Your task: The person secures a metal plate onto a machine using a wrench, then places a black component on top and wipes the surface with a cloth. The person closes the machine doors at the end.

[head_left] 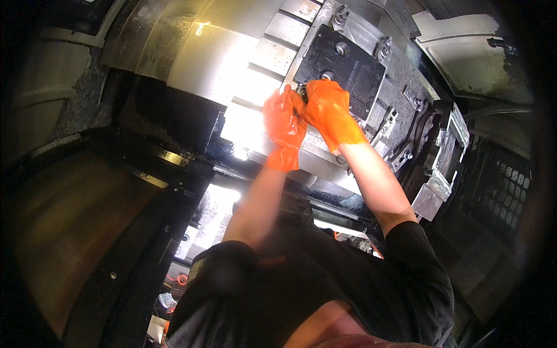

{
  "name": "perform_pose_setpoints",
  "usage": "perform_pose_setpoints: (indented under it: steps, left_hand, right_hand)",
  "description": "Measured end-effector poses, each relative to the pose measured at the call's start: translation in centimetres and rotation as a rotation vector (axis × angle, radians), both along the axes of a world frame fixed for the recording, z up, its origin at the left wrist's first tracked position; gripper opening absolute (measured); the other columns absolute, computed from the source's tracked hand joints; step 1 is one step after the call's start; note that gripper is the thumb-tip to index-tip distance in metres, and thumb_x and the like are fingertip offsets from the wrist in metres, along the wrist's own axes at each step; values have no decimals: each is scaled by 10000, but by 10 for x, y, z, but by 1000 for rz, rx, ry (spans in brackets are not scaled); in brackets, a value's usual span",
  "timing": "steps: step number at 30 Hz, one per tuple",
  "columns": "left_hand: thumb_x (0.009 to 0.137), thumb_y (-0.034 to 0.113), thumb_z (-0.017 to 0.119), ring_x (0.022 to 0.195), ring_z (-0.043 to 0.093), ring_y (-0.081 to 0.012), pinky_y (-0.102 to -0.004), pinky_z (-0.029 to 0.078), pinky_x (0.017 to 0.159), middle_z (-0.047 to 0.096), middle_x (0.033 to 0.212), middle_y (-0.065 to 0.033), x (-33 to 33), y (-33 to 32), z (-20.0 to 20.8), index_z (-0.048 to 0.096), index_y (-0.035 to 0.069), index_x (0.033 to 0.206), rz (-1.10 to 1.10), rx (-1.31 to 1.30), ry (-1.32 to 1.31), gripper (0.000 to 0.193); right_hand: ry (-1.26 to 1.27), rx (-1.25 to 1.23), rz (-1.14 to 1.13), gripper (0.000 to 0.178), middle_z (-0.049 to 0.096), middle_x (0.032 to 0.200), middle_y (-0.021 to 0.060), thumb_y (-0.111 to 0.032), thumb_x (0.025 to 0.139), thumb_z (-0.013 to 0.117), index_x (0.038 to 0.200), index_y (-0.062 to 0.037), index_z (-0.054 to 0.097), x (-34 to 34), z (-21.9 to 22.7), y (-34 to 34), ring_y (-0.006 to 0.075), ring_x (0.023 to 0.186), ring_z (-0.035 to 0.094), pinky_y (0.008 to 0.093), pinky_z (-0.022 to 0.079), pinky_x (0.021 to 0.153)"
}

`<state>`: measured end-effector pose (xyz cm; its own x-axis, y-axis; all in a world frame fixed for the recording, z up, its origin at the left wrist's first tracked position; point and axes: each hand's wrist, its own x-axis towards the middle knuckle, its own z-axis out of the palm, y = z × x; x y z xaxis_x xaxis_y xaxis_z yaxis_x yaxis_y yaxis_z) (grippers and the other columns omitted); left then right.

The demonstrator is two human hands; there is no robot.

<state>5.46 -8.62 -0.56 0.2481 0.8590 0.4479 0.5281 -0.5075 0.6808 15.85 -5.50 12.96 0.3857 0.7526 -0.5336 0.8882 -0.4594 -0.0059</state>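
Both my hands wear orange rubber gloves and meet at the near left corner of a dark rectangular plate (362, 72) with round holes. My left hand (282, 122) is closed, its fingers raised beside a small dark metal fitting (301, 91). From the right, my right hand (329, 107) curls over the same spot, fingers bent down and closed. Most of the fitting is hidden by the gloves, so its kind does not show. The plate lies on a slotted metal machine table (270, 55).
Bolted clamps stand around the plate: one at its far corner (340, 17), another clamp (384, 47) along the right side, and a further clamp (387, 123) nearer me. A blocky metal fixture (441, 168) rises at right. Sloping sheet-metal covers (191, 46) fill the left.
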Motion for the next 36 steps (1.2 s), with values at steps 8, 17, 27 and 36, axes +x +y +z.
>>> perform_pose_setpoints:
  steps: [8, 17, 27, 36]
  left_hand:
    - [785, 155, 703, 1174, 583, -410, -525, 432, 1013, 672, 1263, -133, -1, 1, -9, 611, 3, 1306, 10, -19, 9, 550]
    - [763, 222, 805, 1250, 593, -401, -532, 420, 1086, 680, 1282, -205, -2, -2, 17, 648, 18, 1334, 0, -248, 37, 626]
    - [848, 365, 693, 1116, 626, -415, -501, 477, 990, 685, 1212, -194, -11, 3, 5, 637, -3, 1272, -132, -70, -52, 564]
    - [933, 224, 712, 816, 647, -155, -300, 526, 729, 670, 871, -43, 31, -38, 79, 707, 22, 1016, -364, -988, -181, 218]
  right_hand:
    - [-77, 130, 255, 389, 752, 962, 177, -441, 945, 617, 932, -90, 786, 5, -24, -21, 364, 891, 744, 457, 585, 734]
    - [121, 180, 552, 295, 705, 722, 145, -365, 842, 662, 690, -120, 725, 41, -45, 7, 388, 730, 700, 472, 524, 612]
    - [147, 459, 72, 471, 723, 922, 225, -494, 937, 600, 888, -48, 743, 30, -51, -33, 434, 896, 694, 506, 536, 708]
    - [631, 592, -921, 329, 647, 706, 88, -315, 964, 670, 945, 13, 694, 126, -75, -193, 182, 682, 625, 345, 484, 631]
